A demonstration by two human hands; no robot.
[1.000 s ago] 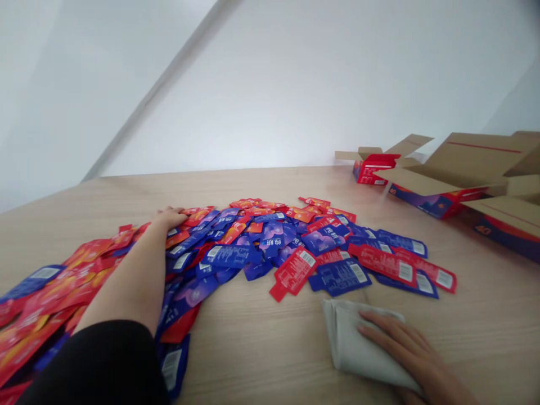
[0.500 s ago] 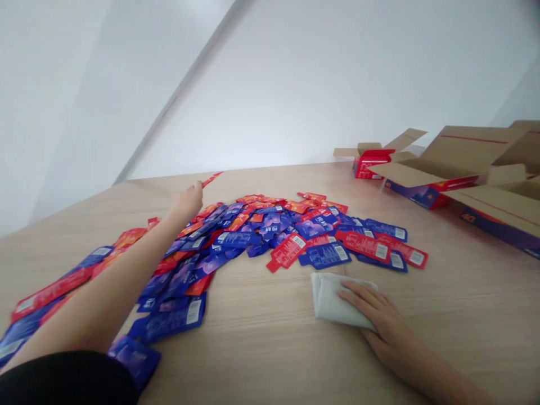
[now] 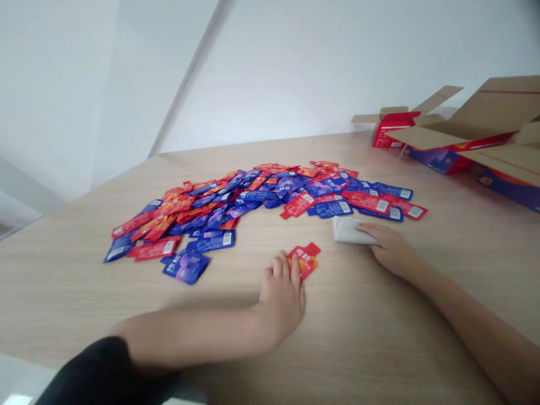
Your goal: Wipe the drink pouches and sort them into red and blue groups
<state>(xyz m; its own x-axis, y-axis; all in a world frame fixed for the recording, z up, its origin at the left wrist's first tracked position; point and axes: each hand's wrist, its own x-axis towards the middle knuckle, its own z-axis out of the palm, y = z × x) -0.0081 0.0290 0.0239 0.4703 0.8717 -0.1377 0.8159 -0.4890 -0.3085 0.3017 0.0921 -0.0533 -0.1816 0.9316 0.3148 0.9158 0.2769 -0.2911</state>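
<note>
My left hand is at the front middle of the table, its fingers over a red pouch with orange and white print. The pouch looks flat against the tabletop, and its notched spout end points away from me. To the right, my right hand grips the right end of a white folded cloth lying on the wood. Its thumb side is partly hidden. Beyond both hands spreads a curved heap of red and blue pouches, overlapping each other. A blue pouch lies at the heap's near left end.
Open cardboard boxes stand at the back right: a small red one and larger blue-and-red ones with flaps spread outward. A white wall rises behind the wooden table.
My left hand has come back from the far left of the heap to the front middle, bringing the red pouch down to the table. My right hand stays on the cloth. The view has tilted down.
</note>
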